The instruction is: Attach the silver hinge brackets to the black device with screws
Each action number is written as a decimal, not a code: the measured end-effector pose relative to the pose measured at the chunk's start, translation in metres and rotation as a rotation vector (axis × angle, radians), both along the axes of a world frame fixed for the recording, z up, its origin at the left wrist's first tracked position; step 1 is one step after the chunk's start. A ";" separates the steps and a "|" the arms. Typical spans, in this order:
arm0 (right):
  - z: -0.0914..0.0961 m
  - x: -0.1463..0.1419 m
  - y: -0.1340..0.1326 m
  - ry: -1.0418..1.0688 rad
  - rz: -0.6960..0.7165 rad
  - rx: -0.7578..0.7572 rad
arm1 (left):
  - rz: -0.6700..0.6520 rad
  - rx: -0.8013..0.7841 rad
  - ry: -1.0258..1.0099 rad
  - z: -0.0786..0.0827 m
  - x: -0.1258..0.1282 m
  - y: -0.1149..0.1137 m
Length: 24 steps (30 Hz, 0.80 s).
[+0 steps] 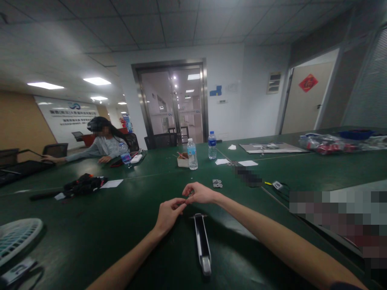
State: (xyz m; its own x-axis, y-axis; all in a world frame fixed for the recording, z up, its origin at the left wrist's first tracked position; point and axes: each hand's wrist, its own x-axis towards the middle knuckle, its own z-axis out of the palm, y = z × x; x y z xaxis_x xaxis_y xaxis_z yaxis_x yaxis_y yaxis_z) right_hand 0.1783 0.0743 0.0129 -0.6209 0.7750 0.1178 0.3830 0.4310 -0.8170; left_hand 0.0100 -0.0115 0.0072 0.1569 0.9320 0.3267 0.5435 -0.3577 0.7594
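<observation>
My left hand (169,212) and my right hand (202,193) meet over the green table, fingertips pinched together and almost touching. Something tiny shows at the fingers of my right hand, too small to name. What my left fingers pinch is hidden. Just below the hands lies a long, narrow silver metal piece (208,257) with a dark channel along it and a thin crosswise pin at its far end. Beyond my right hand sits a small grey metal part (217,183), apart from both hands.
Two water bottles (192,155) (212,146) and a small box (182,161) stand ahead. White papers (248,163) and bagged parts (328,144) lie right. A black bundle (83,184) and a pale fan grille (21,239) lie left. Another person (104,143) sits across the table.
</observation>
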 end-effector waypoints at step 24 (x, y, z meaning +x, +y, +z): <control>-0.009 0.020 0.006 -0.524 -0.199 0.528 | 0.031 -0.066 -0.132 -0.010 -0.002 0.009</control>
State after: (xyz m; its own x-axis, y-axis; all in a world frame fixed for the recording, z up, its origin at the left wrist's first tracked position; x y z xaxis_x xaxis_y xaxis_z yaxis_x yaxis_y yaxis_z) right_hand 0.1985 0.0803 0.0038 -0.5526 0.8005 0.2320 0.7742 0.5961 -0.2129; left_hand 0.0078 -0.0023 -0.0028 0.0876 0.9559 0.2802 0.4472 -0.2891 0.8464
